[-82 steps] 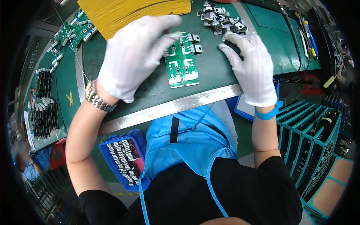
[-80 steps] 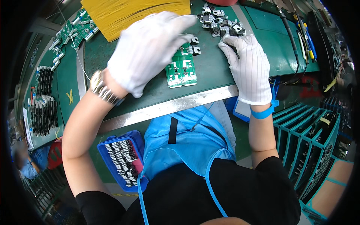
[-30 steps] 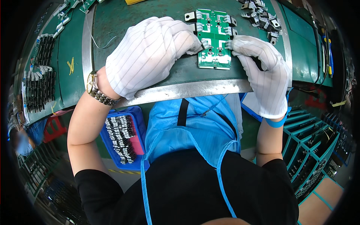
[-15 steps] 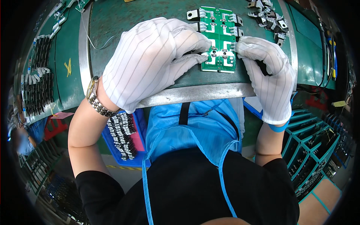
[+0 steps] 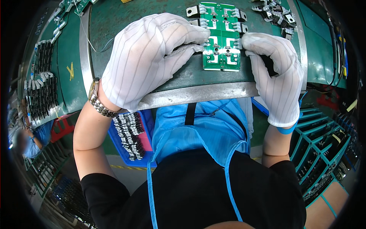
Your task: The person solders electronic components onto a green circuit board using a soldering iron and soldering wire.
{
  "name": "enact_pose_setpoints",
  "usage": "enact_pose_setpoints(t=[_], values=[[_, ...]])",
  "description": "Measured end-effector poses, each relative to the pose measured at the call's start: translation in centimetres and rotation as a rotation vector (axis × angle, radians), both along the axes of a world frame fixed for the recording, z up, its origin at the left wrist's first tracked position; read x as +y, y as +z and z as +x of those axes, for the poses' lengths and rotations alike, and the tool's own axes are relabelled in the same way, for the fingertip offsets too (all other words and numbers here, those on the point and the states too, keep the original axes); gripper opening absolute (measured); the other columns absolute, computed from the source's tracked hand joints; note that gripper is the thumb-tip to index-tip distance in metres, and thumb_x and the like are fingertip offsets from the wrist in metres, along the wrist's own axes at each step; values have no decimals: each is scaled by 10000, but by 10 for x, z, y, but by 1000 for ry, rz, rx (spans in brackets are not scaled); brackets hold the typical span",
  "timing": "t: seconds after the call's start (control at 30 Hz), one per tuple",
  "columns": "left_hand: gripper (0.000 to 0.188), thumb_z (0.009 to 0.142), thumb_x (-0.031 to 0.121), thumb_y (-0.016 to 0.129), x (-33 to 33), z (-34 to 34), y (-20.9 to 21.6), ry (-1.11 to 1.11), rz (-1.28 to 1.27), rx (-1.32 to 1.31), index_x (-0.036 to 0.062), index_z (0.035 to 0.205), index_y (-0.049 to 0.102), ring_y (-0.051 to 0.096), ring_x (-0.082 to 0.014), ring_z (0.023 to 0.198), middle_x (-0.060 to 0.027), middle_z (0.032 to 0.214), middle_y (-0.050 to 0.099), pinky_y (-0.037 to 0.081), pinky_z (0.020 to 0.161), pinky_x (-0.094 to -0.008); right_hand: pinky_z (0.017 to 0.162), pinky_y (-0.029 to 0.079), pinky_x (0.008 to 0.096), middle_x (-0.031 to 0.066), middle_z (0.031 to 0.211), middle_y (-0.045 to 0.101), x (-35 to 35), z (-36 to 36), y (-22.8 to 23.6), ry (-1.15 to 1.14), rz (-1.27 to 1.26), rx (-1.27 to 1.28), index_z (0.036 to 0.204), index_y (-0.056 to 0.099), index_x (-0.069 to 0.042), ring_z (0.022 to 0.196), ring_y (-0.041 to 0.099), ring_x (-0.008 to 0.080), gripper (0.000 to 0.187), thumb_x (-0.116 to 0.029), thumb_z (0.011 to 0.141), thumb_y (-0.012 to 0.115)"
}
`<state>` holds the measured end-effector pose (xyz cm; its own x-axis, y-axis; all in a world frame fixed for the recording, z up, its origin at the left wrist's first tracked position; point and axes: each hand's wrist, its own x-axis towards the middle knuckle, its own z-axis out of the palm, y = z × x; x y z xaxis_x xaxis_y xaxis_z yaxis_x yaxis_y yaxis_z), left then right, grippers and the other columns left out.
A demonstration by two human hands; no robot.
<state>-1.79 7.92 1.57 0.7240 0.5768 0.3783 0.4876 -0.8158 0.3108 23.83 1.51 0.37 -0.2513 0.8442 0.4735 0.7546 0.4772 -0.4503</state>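
Note:
A green circuit board panel (image 5: 221, 65) with silvery solder areas lies on the bench between my hands. Black transistors with metal legs stick out from its upper left and right edges, such as a transistor (image 5: 240, 28) on the right. My left hand (image 5: 148, 57), in a white striped glove, pinches at the board's lower left edge; silver legs show by its fingertips, and the part's body is hidden. At the opposite edge, my gloved right hand (image 5: 276, 68) has its fingertips closed around another transistor, mostly covered, with legs (image 5: 238, 43) lying on the board.
Loose transistors (image 5: 276, 17) are heaped at the bench's far right. Rows of black parts (image 5: 42, 89) stand on the left surface. A metal strip (image 5: 206, 92) edges the bench. A blue bin (image 5: 129, 162) of parts sits below left; green racks (image 5: 320, 141) stand at right.
My left fingertips have drawn back slightly left from the board. My right fingers have shifted a little, staying by the right edge. The whole view has moved slightly.

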Motion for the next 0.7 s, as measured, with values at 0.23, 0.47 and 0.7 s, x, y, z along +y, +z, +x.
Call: enact_pose_setpoints(t=[0.23, 0.47, 0.7], values=[[278, 793, 103, 787, 0, 1, 1, 12, 24, 32, 137, 1068, 762, 710, -258, 972, -57, 1016, 744, 576, 844, -357, 856, 540, 292, 80, 1079, 746, -6, -4, -1, -123, -21, 71, 1115, 707, -30, 956, 701, 192, 244, 37, 881, 685], [267, 790, 111, 788, 0, 2, 0, 20, 38, 44, 148, 1053, 763, 710, -252, 963, -55, 1014, 740, 580, 833, -357, 861, 536, 290, 87, 1105, 750, -8, -2, -2, -154, -42, 89, 1128, 705, -31, 956, 708, 184, 224, 7, 909, 679], [301, 764, 94, 793, -3, 4, -1, 43, 92, 34, 175, 1052, 766, 704, -237, 971, -34, 1014, 741, 573, 841, -353, 879, 538, 292, 95, 1087, 749, -7, 1, -6, -114, 14, 101, 1111, 705, -26, 970, 715, 199, 211, 16, 905, 684]])
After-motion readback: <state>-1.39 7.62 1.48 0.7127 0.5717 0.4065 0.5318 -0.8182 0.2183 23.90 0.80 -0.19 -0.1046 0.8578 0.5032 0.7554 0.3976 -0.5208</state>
